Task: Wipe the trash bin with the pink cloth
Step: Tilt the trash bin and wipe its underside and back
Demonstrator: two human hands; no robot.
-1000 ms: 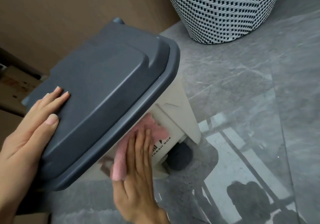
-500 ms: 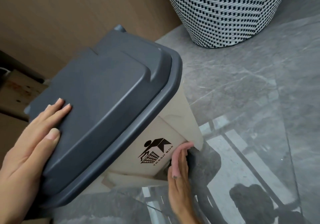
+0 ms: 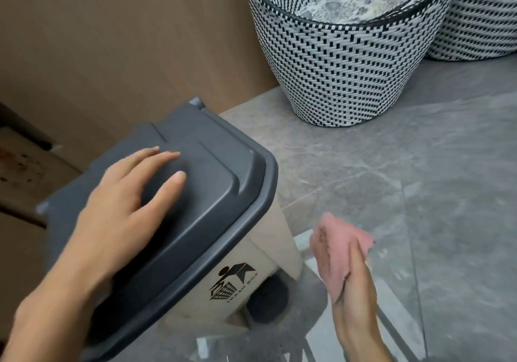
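Grey marble floor (image 3: 419, 165) (glossy), brown wall (image 3: 126, 39).

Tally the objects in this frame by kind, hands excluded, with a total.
Trash bin: 1
Pink cloth: 1
Woven baskets: 2, one near, one at the right edge
Total: 4

The trash bin (image 3: 251, 275) has a beige body with a black printed logo under a dark grey lid (image 3: 195, 193). The cloth (image 3: 338, 249) is pink (with dark smudges). The basket (image 3: 335, 62) is black-and-white woven; the floor (image 3: 433, 193) is grey marbled.
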